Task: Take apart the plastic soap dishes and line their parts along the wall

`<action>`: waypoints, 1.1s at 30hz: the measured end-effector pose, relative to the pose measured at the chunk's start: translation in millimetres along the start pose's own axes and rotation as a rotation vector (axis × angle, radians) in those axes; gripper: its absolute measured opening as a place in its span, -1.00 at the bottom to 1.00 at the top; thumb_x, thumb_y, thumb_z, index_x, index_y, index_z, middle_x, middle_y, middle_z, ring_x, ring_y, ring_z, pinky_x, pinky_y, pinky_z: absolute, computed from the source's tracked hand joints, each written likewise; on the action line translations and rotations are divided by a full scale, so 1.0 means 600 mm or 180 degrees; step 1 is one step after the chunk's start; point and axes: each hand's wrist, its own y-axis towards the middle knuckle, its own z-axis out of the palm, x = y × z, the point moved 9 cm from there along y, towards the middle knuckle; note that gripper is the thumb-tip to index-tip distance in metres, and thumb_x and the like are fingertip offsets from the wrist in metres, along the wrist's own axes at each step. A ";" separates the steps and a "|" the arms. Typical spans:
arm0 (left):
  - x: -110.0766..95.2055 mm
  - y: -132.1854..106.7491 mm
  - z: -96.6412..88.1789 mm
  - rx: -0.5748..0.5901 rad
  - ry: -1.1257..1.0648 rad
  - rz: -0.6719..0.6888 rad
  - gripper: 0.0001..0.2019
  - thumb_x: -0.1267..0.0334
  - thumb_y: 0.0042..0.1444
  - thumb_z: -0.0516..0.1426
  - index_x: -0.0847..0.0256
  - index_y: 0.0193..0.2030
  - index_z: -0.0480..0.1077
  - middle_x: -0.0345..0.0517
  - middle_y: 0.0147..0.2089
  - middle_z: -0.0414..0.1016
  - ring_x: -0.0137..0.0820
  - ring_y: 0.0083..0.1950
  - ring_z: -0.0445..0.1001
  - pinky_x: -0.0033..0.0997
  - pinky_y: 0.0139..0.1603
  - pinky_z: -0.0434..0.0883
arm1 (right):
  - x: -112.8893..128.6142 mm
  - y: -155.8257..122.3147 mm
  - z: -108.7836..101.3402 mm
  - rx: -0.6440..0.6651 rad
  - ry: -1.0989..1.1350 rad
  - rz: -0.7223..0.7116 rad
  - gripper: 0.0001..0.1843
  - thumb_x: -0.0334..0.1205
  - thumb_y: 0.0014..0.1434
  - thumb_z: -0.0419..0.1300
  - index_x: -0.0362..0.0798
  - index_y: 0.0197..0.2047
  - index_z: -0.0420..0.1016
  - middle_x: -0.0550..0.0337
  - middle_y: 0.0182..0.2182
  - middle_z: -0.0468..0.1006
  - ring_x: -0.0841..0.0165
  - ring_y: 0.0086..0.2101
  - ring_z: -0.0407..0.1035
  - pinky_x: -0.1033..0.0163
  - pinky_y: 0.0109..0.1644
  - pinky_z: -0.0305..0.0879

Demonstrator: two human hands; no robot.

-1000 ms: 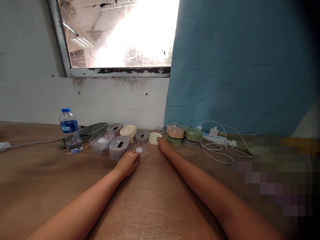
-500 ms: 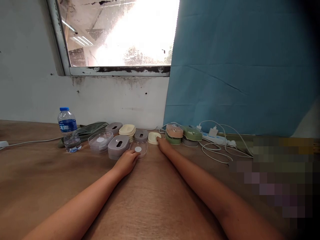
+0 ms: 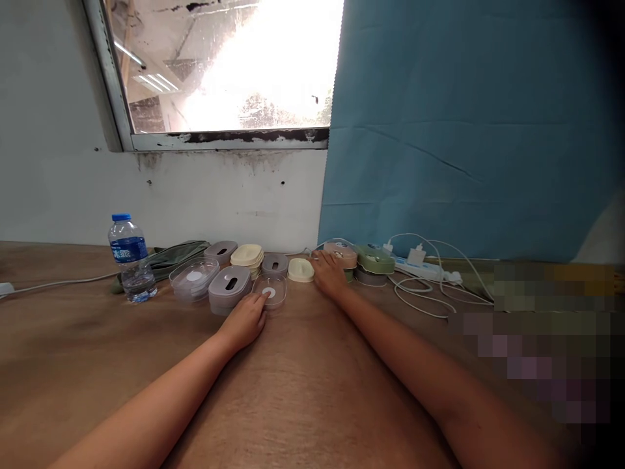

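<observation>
My left hand (image 3: 247, 317) lies low on the table, its fingers stretched onto the near left edge of a shallow clear plastic tray (image 3: 278, 294) with a white round spot. My right hand (image 3: 331, 273) reaches forward with its fingers apart, in front of the left side of a pink-topped box (image 3: 340, 249). Just left of that hand is a cream lid (image 3: 300, 270) with a raised middle. Behind the clear tray sits a small grey-mauve slotted lid (image 3: 275, 264). A larger grey-mauve slotted box (image 3: 229, 288) stands left of the tray.
Further left are stacked clear trays (image 3: 183, 286), cream lids (image 3: 248, 255), another slotted box (image 3: 221, 251), a water bottle (image 3: 131, 260) and a dark green cloth bag (image 3: 173, 258). A green box (image 3: 375, 259) and a power strip (image 3: 430, 269) with loose white cables are on the right.
My right hand has moved off the cream lid, to the right and forward toward the pink-topped box, its fingers spreading. My left hand has stayed at the clear tray.
</observation>
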 end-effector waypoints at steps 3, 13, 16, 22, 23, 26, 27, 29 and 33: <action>-0.005 -0.002 -0.003 -0.0070 0.0008 0.0067 -0.55 0.40 0.08 -0.04 0.40 0.15 0.12 0.19 0.13 0.27 -0.20 0.15 0.23 -0.11 0.15 0.21 | -0.036 -0.001 -0.022 -0.0238 -0.0101 0.0231 -0.46 -0.44 0.07 -0.03 -0.20 0.16 0.12 -0.05 0.22 -0.01 0.14 0.21 -0.28 0.03 0.22 -0.33; -0.029 -0.006 -0.018 -0.0227 -0.0099 0.0315 -0.53 0.43 0.04 -0.02 0.30 0.14 0.12 0.12 0.13 0.26 -0.22 0.15 0.21 -0.09 0.16 0.19 | -0.138 -0.025 -0.022 -0.0386 -0.0283 0.0915 -0.40 -0.08 0.04 0.08 -0.23 0.10 0.15 -0.20 0.07 0.21 -0.07 0.14 -0.17 -0.11 0.15 -0.25; -0.032 -0.007 -0.021 -0.0256 -0.0097 0.0355 -0.51 0.44 0.01 -0.02 0.30 0.15 0.12 0.11 0.14 0.25 -0.21 0.16 0.19 -0.08 0.18 0.18 | -0.131 -0.024 -0.018 -0.0371 -0.0265 0.0821 -0.42 -0.11 0.07 0.08 -0.25 0.10 0.15 -0.22 0.02 0.25 -0.03 0.09 -0.04 -0.05 0.13 -0.16; -0.044 -0.009 -0.036 -0.0374 -0.0112 0.0466 -0.47 0.47 -0.03 -0.01 0.30 0.15 0.10 0.07 0.16 0.22 -0.23 0.21 0.13 -0.11 0.22 0.13 | -0.089 -0.030 -0.035 -0.0382 -0.0195 0.0397 -0.41 -0.13 0.09 0.09 -0.32 0.11 0.15 -0.27 0.04 0.22 0.00 0.12 -0.08 -0.01 0.17 -0.16; -0.048 -0.009 -0.041 -0.0406 -0.0113 0.0511 -0.46 0.47 -0.03 -0.02 0.27 0.16 0.10 0.04 0.16 0.22 -0.24 0.22 0.11 -0.12 0.23 0.12 | -0.080 -0.035 -0.041 -0.0384 -0.0188 0.0299 -0.41 -0.12 0.10 0.09 -0.31 0.11 0.16 -0.26 0.05 0.22 0.01 0.13 -0.09 0.00 0.18 -0.17; -0.063 -0.012 -0.055 -0.0522 -0.0031 0.0682 -0.46 0.47 0.00 -0.03 0.19 0.17 0.09 -0.06 0.19 0.20 -0.27 0.25 0.05 -0.13 0.25 0.08 | -0.050 -0.065 -0.066 -0.0419 -0.0177 0.0039 -0.42 -0.03 0.11 0.08 -0.24 0.11 0.21 -0.16 0.06 0.25 0.05 0.14 -0.07 0.01 0.21 -0.17; -0.069 -0.013 -0.060 -0.0568 0.0025 0.0748 -0.48 0.46 0.02 -0.04 0.17 0.18 0.09 -0.08 0.19 0.19 -0.28 0.26 0.04 -0.14 0.26 0.06 | -0.038 -0.082 -0.078 -0.0455 -0.0159 -0.0053 -0.42 0.01 0.12 0.07 -0.21 0.10 0.22 -0.14 0.05 0.27 0.06 0.13 -0.04 0.00 0.21 -0.16; -0.080 -0.018 -0.066 -0.0652 0.0144 0.0889 -0.50 0.44 0.05 -0.05 0.15 0.18 0.09 -0.11 0.21 0.18 -0.29 0.27 0.02 -0.15 0.27 0.04 | -0.006 -0.123 -0.112 -0.0641 0.0017 -0.0410 -0.41 0.06 0.12 0.05 -0.21 0.08 0.25 -0.15 0.01 0.31 0.05 0.10 0.04 -0.04 0.19 -0.10; -0.099 -0.026 -0.067 -0.0700 0.0313 0.1154 -0.52 0.40 0.09 -0.06 0.15 0.18 0.10 -0.13 0.22 0.17 -0.29 0.27 0.03 -0.15 0.27 0.04 | 0.053 -0.215 -0.174 -0.0731 0.0487 -0.1004 -0.43 0.04 0.12 0.08 -0.15 0.10 0.20 -0.10 -0.05 0.36 0.11 0.03 0.17 -0.01 0.08 0.15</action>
